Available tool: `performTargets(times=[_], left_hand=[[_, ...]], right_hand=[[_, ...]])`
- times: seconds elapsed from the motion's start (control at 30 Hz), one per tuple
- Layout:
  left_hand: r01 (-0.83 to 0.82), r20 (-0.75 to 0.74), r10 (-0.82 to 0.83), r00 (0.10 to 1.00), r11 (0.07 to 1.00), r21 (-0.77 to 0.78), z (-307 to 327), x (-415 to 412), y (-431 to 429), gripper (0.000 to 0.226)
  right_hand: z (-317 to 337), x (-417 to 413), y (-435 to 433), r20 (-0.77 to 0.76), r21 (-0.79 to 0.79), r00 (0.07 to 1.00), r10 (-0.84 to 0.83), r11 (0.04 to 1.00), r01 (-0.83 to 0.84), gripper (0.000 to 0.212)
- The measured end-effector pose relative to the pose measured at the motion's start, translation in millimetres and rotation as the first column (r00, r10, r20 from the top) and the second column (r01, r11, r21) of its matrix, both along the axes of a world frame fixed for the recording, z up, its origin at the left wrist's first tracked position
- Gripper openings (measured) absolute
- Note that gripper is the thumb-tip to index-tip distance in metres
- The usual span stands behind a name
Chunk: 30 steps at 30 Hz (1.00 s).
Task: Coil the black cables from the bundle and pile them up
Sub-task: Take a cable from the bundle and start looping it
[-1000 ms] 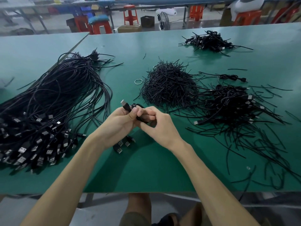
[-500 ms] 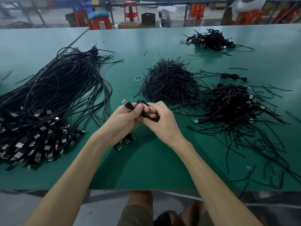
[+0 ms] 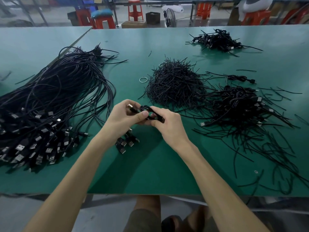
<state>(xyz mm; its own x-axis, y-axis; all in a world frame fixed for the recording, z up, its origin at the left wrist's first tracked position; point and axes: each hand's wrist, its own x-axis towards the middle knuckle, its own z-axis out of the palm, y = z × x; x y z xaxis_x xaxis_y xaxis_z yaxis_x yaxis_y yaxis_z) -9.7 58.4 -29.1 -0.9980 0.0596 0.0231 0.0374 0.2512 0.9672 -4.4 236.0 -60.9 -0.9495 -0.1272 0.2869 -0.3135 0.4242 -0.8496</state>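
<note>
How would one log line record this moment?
left hand: grips coiled black cable | right hand: pinches it | coiled-cable pile: on green table

We look down on a green table (image 3: 150,173). Our left hand (image 3: 123,119) and right hand (image 3: 168,126) meet above it, both pinching one small coiled black cable (image 3: 145,108). A big bundle of loose cables (image 3: 55,97) lies left; a heap of short ties (image 3: 173,82) and a pile of coiled cables (image 3: 237,104) lie right.
</note>
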Motion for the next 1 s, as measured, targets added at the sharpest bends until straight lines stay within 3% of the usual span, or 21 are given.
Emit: performTargets(times=[0.13, 0.27, 0.33, 0.43, 0.53, 0.63, 0.73, 0.8, 0.93, 1.0], left_hand=[[0.024, -0.028, -0.029, 0.999, 0.989, -0.147, 4, 0, -3, 0.028], [0.056, -0.029, -0.064, 0.998, 0.973, -0.224, 7, 2, -2, 0.023], [0.074, -0.017, -0.085, 0.996, 0.937, -0.341, 9, 2, -2, 0.021], [0.100, -0.046, -0.177, 0.983, 0.730, -0.676, 19, 0, -3, 0.024], [0.199, 0.035, -0.306, 0.951, 0.525, -0.828, 28, 1, 4, 0.040], [0.285, 0.163, -0.276, 0.947, 0.492, -0.822, 26, 4, 12, 0.051], [0.177, 0.056, -0.272, 0.961, 0.447, -0.877, 19, 6, 15, 0.047], [0.093, -0.032, -0.242, 0.970, 0.487, -0.868, 13, 4, 15, 0.047], [-0.075, -0.115, 0.002, 0.993, 0.769, -0.635, -4, -12, 13, 0.048], [-0.170, -0.122, 0.124, 0.985, 0.834, -0.526, -12, -23, 15, 0.047]], right_hand=[[0, 2, 0, -0.036, 0.086, 0.998, 0.048, 0.995, -0.044, 0.032], [-2, 3, -1, -0.071, 0.177, 0.994, 0.079, 0.982, -0.065, 0.035], [-3, 3, -2, -0.080, 0.196, 0.994, 0.076, 0.979, -0.059, 0.035], [-7, 2, -3, -0.124, 0.212, 0.989, 0.078, 0.976, -0.050, 0.033], [-11, 1, -6, -0.156, 0.243, 0.984, 0.088, 0.969, -0.048, 0.031], [-11, 2, -7, -0.215, 0.223, 0.975, 0.055, 0.975, -0.006, 0.030], [-6, 6, -7, -0.361, 0.231, 0.931, -0.050, 0.963, 0.141, 0.018], [-2, 7, -7, -0.412, 0.254, 0.901, -0.137, 0.932, 0.258, 0.024], [5, 3, -1, -0.361, 0.230, 0.830, -0.424, 0.822, 0.520, 0.055], [5, 1, 1, -0.297, 0.277, 0.823, -0.484, 0.782, 0.559, 0.058]])
